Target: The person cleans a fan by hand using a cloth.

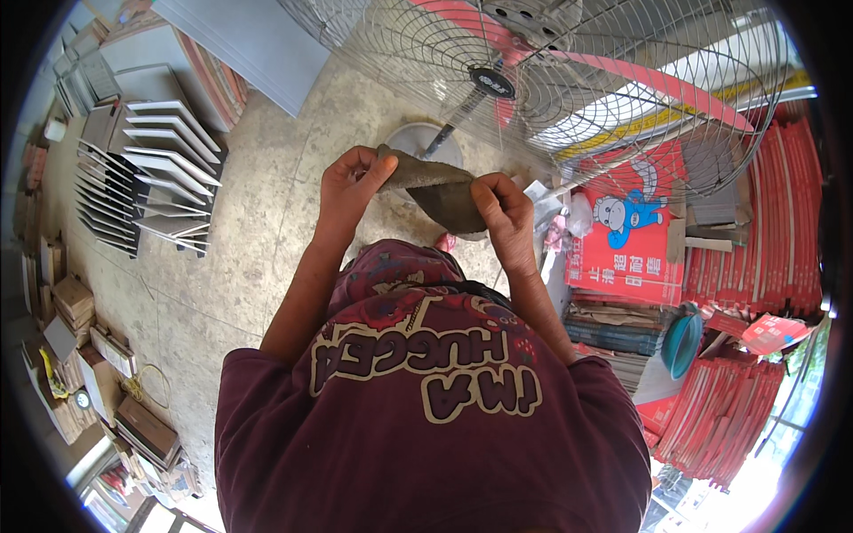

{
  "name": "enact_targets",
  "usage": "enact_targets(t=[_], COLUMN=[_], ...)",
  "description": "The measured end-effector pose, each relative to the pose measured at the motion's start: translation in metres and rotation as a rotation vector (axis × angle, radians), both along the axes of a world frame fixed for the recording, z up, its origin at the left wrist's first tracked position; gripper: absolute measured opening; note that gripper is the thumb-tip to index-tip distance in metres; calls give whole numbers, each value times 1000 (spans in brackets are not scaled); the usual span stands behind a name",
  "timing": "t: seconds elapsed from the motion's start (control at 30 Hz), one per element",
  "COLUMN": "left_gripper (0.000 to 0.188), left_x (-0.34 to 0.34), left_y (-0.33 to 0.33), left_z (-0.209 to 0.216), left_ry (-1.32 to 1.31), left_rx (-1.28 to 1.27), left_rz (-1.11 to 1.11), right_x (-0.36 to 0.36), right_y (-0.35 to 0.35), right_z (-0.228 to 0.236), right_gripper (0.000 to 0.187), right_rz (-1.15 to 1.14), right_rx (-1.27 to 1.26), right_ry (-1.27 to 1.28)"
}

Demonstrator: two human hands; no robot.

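A dark grey-brown piece of cloth (450, 202) is stretched between my hands in front of my body. It looks folded or twisted, with a rough, fuzzy edge along one part. My left hand (349, 184) pinches its left end between thumb and fingers. At the other end, my right hand (506, 216) grips it the same way, thumb on top. I cannot tell whether the cloth is a plain rag or a shaped piece.
A large standing fan (491, 83) with red blades is close ahead, its round base (426, 142) on the concrete floor (267, 213). White panels (173, 151) stand in a rack at left. Red flat cartons (755, 213) are stacked at right, and boxes (75, 302) line the far left.
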State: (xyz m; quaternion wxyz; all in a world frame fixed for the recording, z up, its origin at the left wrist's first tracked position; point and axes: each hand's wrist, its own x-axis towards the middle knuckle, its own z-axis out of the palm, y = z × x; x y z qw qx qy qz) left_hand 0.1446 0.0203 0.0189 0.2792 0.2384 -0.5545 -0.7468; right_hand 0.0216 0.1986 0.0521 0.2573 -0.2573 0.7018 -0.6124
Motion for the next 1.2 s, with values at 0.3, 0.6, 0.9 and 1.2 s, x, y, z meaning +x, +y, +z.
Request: enact_targets(t=[0.3,0.6,0.9,1.2], left_gripper=[66,29,13,12], left_x=[12,12,8,9], left_y=[8,12,7,-1], left_z=[-1,-16,10,-6], left_ry=[54,76,173,116], left_rx=[-258,-227,434,499], left_rz=[-338,-376,-139,-116], right_x=[-3,-4,-3,20], right_y=[-16,-22,-24,-36], right_z=[12,6,-5,-5], right_gripper=[21,34,40,25], right_rz=[-114,-55,3,107], right_rx=[-348,-398,-295,-67], right_ry=[-454,-584,-535,66])
